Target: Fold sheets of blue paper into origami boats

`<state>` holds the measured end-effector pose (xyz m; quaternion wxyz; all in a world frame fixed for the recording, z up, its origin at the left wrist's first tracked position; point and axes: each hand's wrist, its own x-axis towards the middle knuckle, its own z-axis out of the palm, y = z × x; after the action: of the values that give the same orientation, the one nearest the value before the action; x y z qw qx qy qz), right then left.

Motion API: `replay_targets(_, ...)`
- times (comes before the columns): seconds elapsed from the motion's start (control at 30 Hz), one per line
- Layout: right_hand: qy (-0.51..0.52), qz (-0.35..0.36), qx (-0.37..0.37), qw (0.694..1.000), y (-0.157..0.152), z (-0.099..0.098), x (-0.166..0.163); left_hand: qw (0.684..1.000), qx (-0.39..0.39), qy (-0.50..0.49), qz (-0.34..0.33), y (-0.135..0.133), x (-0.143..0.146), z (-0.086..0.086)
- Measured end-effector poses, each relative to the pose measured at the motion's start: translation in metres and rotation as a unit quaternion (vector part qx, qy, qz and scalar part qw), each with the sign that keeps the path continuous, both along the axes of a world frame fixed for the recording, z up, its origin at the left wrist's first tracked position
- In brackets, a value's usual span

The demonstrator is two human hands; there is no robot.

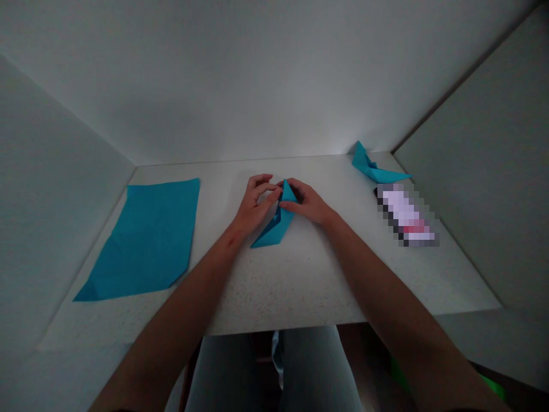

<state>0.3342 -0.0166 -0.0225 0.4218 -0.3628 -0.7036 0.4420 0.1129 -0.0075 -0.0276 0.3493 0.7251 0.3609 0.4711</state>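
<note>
An origami paper boat (277,229) in blue, pointed at both ends, lies at a slant on the white tabletop between my hands. My right hand (311,203) pinches its upper part, thumb across the near face and fingers behind the peak. From the left, my left hand (256,203) has its thumb and index fingertips together at the boat's upper left edge, its other fingers curled. Part of the boat's far side is hidden by my fingers. Its lower tip points toward my left forearm.
A large blue sheet of paper (150,240) lies flat at the left, partly behind my left forearm. Another folded blue paper boat (373,169) rests at the back right, beside a phone (405,214) with a blurred screen. White walls (257,80) enclose the tabletop (283,292) at back and sides.
</note>
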Motion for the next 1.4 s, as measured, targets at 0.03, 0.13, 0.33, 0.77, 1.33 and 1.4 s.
replay_targets(0.03,-0.008,0.007,0.011,1.000,0.000,-0.001,0.000,1.000,-0.007,-0.006,-0.024,0.000,0.000,-0.001)
replay_targets(0.13,-0.039,0.032,0.043,0.998,0.000,-0.003,0.000,0.998,-0.009,-0.003,-0.064,-0.001,0.000,-0.004)
replay_targets(0.33,-0.048,0.052,0.048,0.996,-0.004,-0.002,-0.004,0.996,0.048,0.045,-0.052,-0.004,-0.001,-0.012)
replay_targets(0.77,-0.098,0.103,0.078,0.987,0.002,-0.005,-0.004,0.999,-0.038,-0.024,0.008,-0.005,0.006,-0.003)
replay_targets(1.33,0.083,-0.084,-0.034,0.992,0.007,-0.008,-0.009,0.994,-0.056,0.018,0.093,-0.005,0.000,0.015)
replay_targets(1.4,0.082,-0.091,-0.034,0.992,0.008,-0.008,-0.009,0.994,-0.055,0.014,0.090,-0.005,-0.001,0.014)
